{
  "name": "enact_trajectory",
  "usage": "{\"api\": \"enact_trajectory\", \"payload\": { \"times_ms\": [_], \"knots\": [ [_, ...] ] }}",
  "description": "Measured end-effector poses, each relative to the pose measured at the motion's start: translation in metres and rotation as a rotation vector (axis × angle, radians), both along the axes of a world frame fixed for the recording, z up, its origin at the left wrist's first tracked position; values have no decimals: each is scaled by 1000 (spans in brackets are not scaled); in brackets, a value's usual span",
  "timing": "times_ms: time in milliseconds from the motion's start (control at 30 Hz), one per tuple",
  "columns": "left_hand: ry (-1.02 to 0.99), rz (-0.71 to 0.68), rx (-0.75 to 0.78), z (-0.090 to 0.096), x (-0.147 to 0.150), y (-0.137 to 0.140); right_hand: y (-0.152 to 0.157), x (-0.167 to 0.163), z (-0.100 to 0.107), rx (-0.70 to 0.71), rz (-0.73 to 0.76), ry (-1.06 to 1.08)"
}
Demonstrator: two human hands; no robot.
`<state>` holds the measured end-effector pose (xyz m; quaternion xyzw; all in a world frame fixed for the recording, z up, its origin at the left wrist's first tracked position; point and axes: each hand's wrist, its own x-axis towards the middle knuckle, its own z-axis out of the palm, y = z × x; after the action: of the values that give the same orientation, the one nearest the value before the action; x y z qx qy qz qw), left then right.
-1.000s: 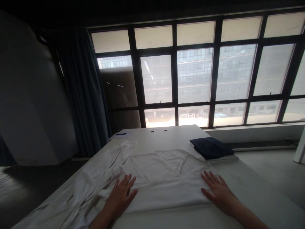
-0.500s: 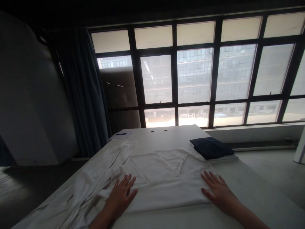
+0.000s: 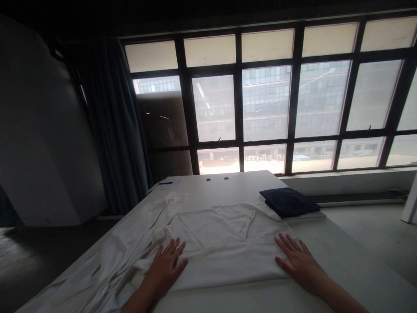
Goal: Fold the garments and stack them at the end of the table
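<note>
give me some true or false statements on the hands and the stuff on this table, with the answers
1. The left hand is palm down at the left end of the folded white cloth. True.
2. The right hand is clenched in a fist. False: it is open, fingers spread.
3. The dark folded cloth lies on the right side of the table, beyond the right hand. True.
4. The white fabric on the left is smooth. False: it is creased and bunched.
</note>
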<state>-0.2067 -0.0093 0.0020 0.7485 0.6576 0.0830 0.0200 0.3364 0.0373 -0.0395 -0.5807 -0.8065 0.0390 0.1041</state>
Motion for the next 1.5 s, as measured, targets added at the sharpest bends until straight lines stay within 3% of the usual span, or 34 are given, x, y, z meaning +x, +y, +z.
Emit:
{"api": "enact_trajectory", "payload": {
  "times_ms": [1500],
  "knots": [
    [30, 12, -19, 6, 4, -2, 1, 1, -3, 28, 5, -6]
  ]
}}
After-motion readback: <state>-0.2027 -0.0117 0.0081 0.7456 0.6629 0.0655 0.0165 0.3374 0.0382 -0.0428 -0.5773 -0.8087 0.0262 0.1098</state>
